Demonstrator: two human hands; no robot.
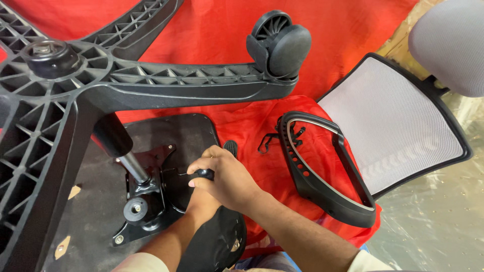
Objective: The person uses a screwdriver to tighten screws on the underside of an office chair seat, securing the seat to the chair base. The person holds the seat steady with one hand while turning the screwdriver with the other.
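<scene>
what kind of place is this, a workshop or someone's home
Probably an informal floor workspace for putting an office chair together or taking it apart; home or shop is unclear. A red cloth is spread under loose parts: a wheeled chair base, an armrest and a mesh backrest.

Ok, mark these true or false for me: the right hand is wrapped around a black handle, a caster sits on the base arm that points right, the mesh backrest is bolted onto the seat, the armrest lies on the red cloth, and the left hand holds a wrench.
1. The right hand grips a black handle. True.
2. A caster sits at the end of the star base arm. True.
3. The mesh backrest is bolted to the seat underside. False: it lies apart, to the right.
4. The armrest lies on the red cloth. True.
5. The left hand holds a wrench. False: that hand is hidden behind the right one, and no wrench shows.
</scene>
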